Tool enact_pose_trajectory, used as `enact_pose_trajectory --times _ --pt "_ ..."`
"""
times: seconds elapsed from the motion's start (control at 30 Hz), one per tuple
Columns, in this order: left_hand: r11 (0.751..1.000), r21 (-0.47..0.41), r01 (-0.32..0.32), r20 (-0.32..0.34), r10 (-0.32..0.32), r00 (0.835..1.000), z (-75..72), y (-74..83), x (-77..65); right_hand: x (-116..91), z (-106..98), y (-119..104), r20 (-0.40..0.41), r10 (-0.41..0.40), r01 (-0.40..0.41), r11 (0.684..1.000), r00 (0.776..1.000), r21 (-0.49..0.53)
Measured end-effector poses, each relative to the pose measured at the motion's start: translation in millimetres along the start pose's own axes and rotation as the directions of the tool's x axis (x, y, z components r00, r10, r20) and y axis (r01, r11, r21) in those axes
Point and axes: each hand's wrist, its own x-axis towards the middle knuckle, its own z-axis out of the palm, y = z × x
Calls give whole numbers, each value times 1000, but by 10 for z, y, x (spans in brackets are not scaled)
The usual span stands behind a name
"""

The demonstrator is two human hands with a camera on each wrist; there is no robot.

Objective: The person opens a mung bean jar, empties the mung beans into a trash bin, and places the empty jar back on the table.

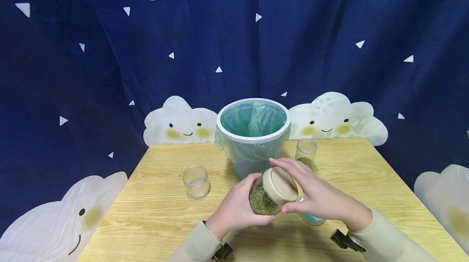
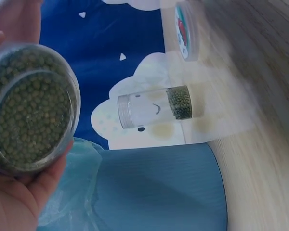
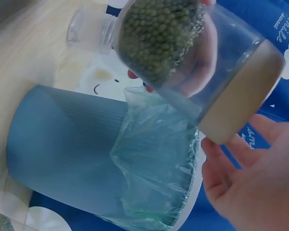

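My left hand (image 1: 238,205) grips a clear jar (image 1: 261,201) of small green beans, which look like mung beans. The jar is tilted, its beige lid (image 1: 281,185) toward the right. Fingers and thumb of my right hand (image 1: 315,192) span the lid and hold its rim. Through the base in the left wrist view, beans (image 2: 33,120) cover the bottom. In the right wrist view the beans (image 3: 156,38) fill part of the jar and the lid (image 3: 245,96) sits on its mouth.
Behind the hands stands a grey-blue bin (image 1: 249,168) lined with a green bag (image 1: 234,148). A clear cup (image 1: 196,181) is at left. Back right is a narrower clear jar (image 1: 306,152) with some beans. A round piece with a teal label (image 1: 312,219) lies partly under my right hand.
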Motion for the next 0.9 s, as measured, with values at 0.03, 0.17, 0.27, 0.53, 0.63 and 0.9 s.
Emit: enact_pose_trajectory --times 0.03,0.17,0.27,0.53,0.63,0.9 --pt "1000 8 2 -6 -2 1000 2 5 -2 -1 -9 -8 -13 8 -8 1000 1000 -9" --pt "999 46 7 -29 -6 1000 9 22 -8 -3 -40 -31 -57 38 -40 999 998 -32" --pt "998 64 8 -42 -6 999 12 32 -8 -5 -49 -41 -74 67 -70 997 995 -42" --pt "994 108 0 -69 8 998 -18 60 25 -17 -25 -80 -67 172 -178 980 983 -90" --pt "995 103 -9 -71 16 997 -39 80 46 -25 -11 -90 -78 193 -201 974 978 -101" --pt "994 105 -22 -63 29 998 -63 112 52 -25 2 -109 -96 212 -221 970 973 -98"
